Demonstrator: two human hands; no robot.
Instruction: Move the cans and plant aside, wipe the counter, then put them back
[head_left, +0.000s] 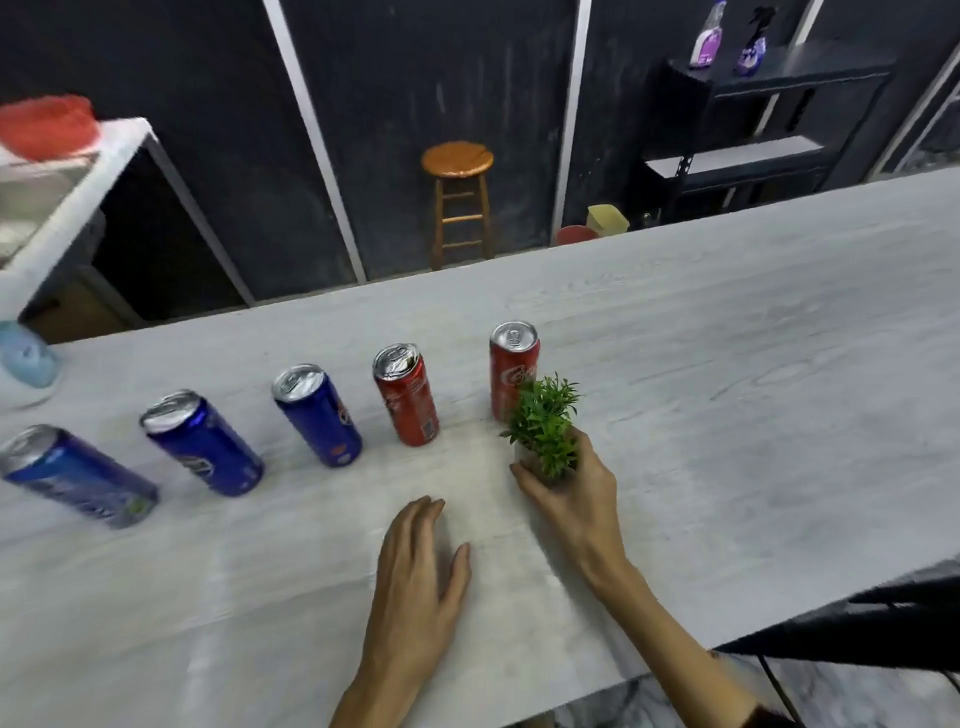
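Right hand (563, 496) wrapped around the plant (545, 426) pot, just right of and touching the nearer side of the row's last red can (514, 371), left hand (421, 566) flat and empty on the counter (753, 415), five upright cans running left.

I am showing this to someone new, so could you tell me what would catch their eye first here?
Most striking is the row of five cans on the pale counter: three blue cans to the left, then two red cans. At the row's right end, the right hand has a grip around a small green plant, just in front of the last red can, while the left hand rests flat on the counter nearby.
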